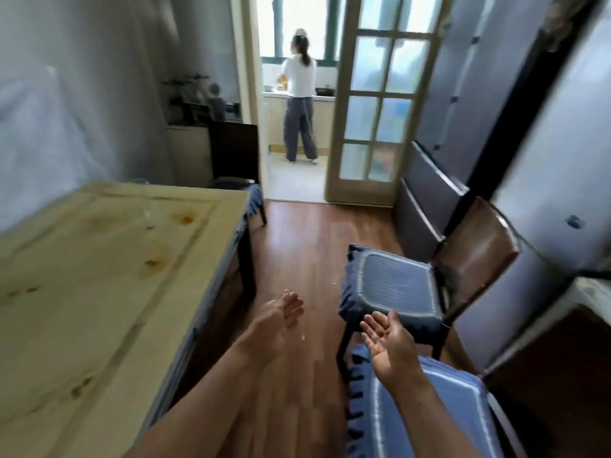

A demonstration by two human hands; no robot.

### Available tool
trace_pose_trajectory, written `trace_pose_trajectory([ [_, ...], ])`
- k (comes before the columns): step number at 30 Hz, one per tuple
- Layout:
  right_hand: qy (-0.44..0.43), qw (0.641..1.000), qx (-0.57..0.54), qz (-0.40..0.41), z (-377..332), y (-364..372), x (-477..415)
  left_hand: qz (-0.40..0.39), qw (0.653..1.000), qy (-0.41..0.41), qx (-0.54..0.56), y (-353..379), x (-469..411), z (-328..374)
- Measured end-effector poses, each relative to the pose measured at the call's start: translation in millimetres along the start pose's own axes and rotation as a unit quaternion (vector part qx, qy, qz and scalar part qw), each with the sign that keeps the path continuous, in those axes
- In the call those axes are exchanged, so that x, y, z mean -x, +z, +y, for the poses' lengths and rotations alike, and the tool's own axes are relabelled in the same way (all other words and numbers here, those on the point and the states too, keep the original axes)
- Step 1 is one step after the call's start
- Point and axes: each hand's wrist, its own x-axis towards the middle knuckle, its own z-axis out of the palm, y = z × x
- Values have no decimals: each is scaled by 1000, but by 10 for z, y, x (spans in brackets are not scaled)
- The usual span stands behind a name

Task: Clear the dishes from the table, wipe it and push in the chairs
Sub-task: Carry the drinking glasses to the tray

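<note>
The pale wooden table (99, 276) fills the left side, and I see no dishes on its top. A dark chair with a blue cushion (393, 289) stands away from the table at the right, its back toward the grey cabinets. A second blue-cushioned chair seat (426, 408) lies right below it at the bottom edge. My left hand (281, 315) reaches forward over the floor between table and chair, fingers together, holding nothing. My right hand (386, 342) is palm up with fingers spread, just in front of the first chair's near edge.
A third chair (234, 160) stands at the table's far end by the doorway. A person (299, 94) stands at the kitchen counter beyond the open glass-paned door (373, 104). Grey cabinets (479, 94) line the right wall. Brown wooden floor (304, 246) runs between table and chairs.
</note>
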Motion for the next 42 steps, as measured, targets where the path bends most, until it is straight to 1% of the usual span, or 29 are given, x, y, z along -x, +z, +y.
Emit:
trace_pose_trajectory([
  [6, 56, 997, 37, -49, 597, 1014, -321, 64, 994, 27, 85, -1003, -128, 414],
  [12, 114, 984, 98, -91, 988, 1675, -695, 109, 984, 35, 134, -1629, -355, 613],
  [17, 138, 970, 142, -138, 1126, 2196, -1214, 151, 974, 45, 163, -1962, -677, 813],
  [19, 144, 964, 156, -161, 1159, 2451, -1494, 176, 966, 62, 178, -2073, -856, 950],
  [23, 148, 952, 190, -188, 1169, 2909, -1940, 206, 955, 87, 197, -2254, -1170, 1202],
  [28, 161, 933, 231, -224, 1272, 3485, -2382, 240, 940, 95, 223, -2504, -1534, 1455],
  [33, 186, 920, 246, -241, 1537, 4033, -2749, 266, 930, 92, 237, -2850, -1919, 1724],
  [39, 204, 917, 257, -227, 1852, 4653, -3173, 279, 924, 87, 247, -3335, -2362, 2095],
  [42, 199, 915, 265, -231, 1968, 4986, -3387, 286, 924, 85, 239, -3574, -2568, 2276],
])
